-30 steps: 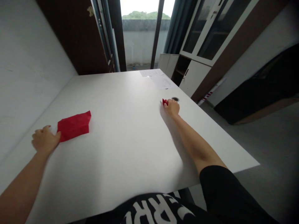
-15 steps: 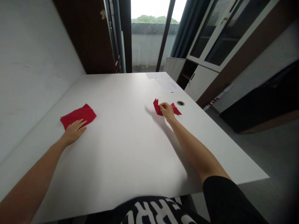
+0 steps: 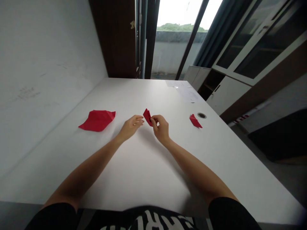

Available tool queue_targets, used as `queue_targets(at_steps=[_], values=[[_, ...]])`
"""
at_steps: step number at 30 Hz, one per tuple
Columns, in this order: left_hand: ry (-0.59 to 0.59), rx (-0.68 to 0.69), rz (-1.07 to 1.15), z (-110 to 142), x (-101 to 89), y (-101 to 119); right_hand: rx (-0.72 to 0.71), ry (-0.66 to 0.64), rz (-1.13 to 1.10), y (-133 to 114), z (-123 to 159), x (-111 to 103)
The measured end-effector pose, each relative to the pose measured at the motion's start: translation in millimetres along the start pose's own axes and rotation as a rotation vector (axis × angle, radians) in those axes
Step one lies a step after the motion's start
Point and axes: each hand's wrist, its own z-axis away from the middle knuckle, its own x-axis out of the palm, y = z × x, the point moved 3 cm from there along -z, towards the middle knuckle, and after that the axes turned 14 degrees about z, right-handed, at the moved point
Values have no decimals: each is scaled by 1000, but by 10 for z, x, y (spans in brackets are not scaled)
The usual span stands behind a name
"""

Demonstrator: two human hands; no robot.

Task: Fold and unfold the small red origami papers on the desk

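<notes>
My right hand (image 3: 161,127) pinches a small folded red paper piece (image 3: 147,116) and holds it above the middle of the white table (image 3: 134,159). Just left of that piece is my left hand (image 3: 131,126), its fingers loosely curled and reaching toward the paper, nothing visibly held in them. A larger creased red paper sheet (image 3: 98,119) lies flat on the table to the left. Another small folded red piece (image 3: 195,121) rests on the table at the right.
A round cable hole (image 3: 201,115) sits in the table next to the right red piece. White paper sheets (image 3: 185,92) lie at the table's far right corner. A white wall runs along the left; cabinets and a glass door stand beyond.
My right hand lifted one small red piece and carried it toward the centre, leaving another by the cable hole. My left hand left the large red sheet and came in to meet it.
</notes>
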Motion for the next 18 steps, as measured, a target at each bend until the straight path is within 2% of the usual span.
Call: queue_targets(at_steps=[1, 3, 6, 8, 13, 18], values=[[8, 6, 91, -4, 149, 2, -83, 21, 48, -74, 29, 15], [77, 34, 196, -5, 325, 7, -226, 38, 109, -178, 93, 35], [202, 60, 303, 16, 388, 16, -347, 40, 113, -263, 169, 9], [219, 68, 347, 40, 384, 33, -356, 49, 83, -296, 186, -44], [227, 73, 398, 99, 364, 106, -260, 153, 125, -343, 121, -187], [247, -13, 413, 117, 384, 168, -264, 91, 220, -329, 59, -202]])
